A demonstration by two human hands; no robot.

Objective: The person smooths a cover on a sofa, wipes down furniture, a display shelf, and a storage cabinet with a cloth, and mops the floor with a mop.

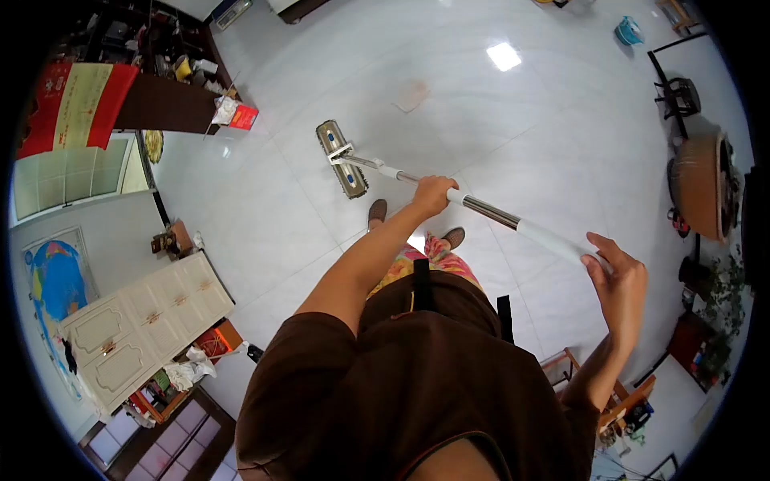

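A flat mop with a long, rectangular mop head (pixel 342 159) rests on the pale tiled floor, ahead of my feet. Its handle (pixel 493 213), part white and part shiny metal, slants back toward my right side. My left hand (pixel 435 196) is wrapped round the middle of this pole. At the white top end, my right hand (pixel 622 276) has its thumb and fingers apart, with the pole's tip between them; whether it touches the palm I cannot tell.
White cabinets (pixel 148 329) stand at the left, beneath a world map (pixel 60 276). A dark shelf (pixel 168 104) and a red box (pixel 243 117) are at upper left. A large brown pot (pixel 699 186), a small stool (pixel 678 97) and plants (pixel 722 293) line the right. Glossy tiles (pixel 561 136) reflect light.
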